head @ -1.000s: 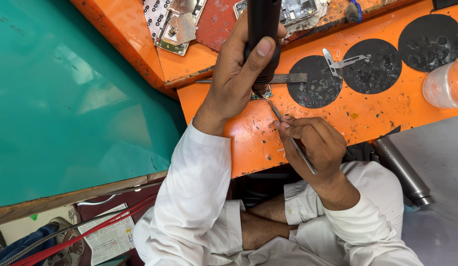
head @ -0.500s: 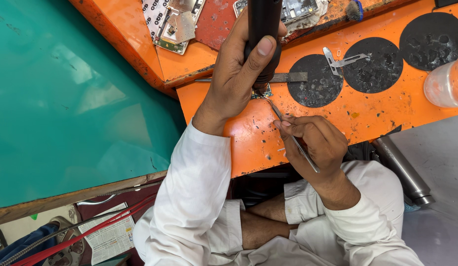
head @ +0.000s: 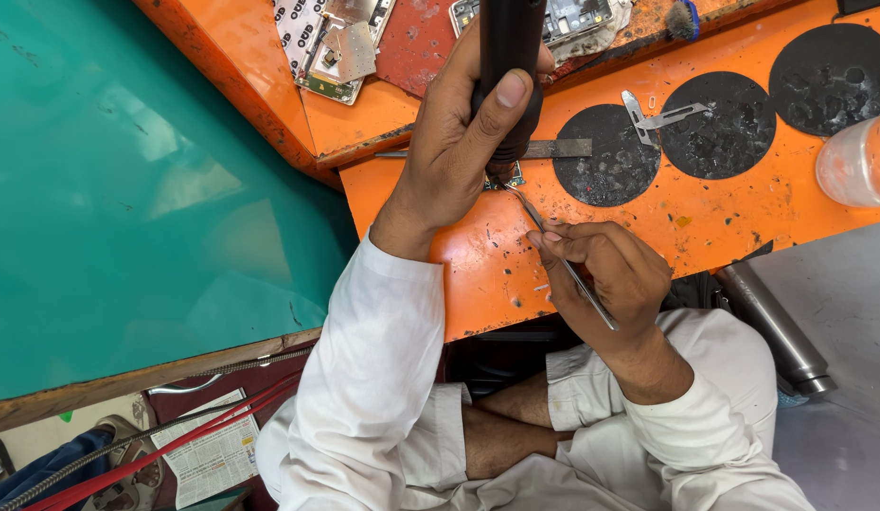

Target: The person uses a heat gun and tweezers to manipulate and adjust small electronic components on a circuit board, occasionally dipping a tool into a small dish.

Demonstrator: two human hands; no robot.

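Observation:
My left hand (head: 454, 142) grips a thick black tool handle (head: 509, 57) held upright over the orange bench (head: 724, 222). Its lower end points down at a small circuit piece (head: 506, 180), mostly hidden under the hand. My right hand (head: 610, 274) pinches slim metal tweezers (head: 553, 241) whose tips reach up toward that same small piece. Both arms wear white sleeves.
Three black round pads (head: 610, 156) lie on the bench, with a second pair of tweezers (head: 653, 115) and a flat metal blade (head: 553, 149). An opened phone back (head: 331, 43) and circuit board (head: 577, 19) sit on the upper shelf. A clear jar (head: 858, 161) is right; a teal panel (head: 127, 189) left.

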